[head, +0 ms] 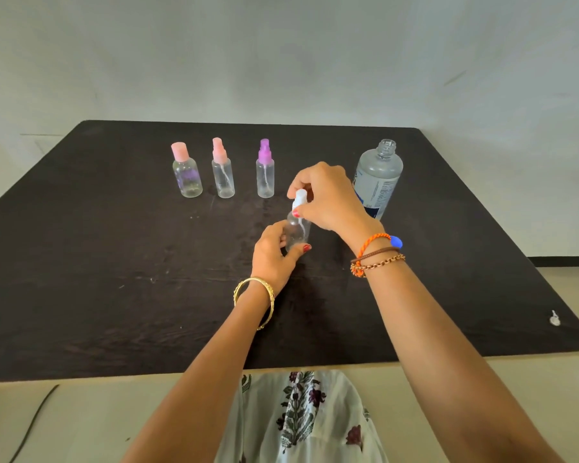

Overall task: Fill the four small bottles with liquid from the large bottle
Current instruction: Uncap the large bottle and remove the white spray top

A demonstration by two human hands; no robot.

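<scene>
At the centre of the frame we hold a small clear bottle (297,232) upright above the dark table (114,262). Our left hand (274,259) curls around its body, while our right hand (328,198) pinches its white spray cap (300,199) from above. Three more small bottles stand in a row further up and to the left: one with a pink flat cap (186,173), one with a pink spray top (222,172), one with a purple spray top (265,172). The large bottle (378,180), uncapped, stands upright at upper right, just behind our right hand.
</scene>
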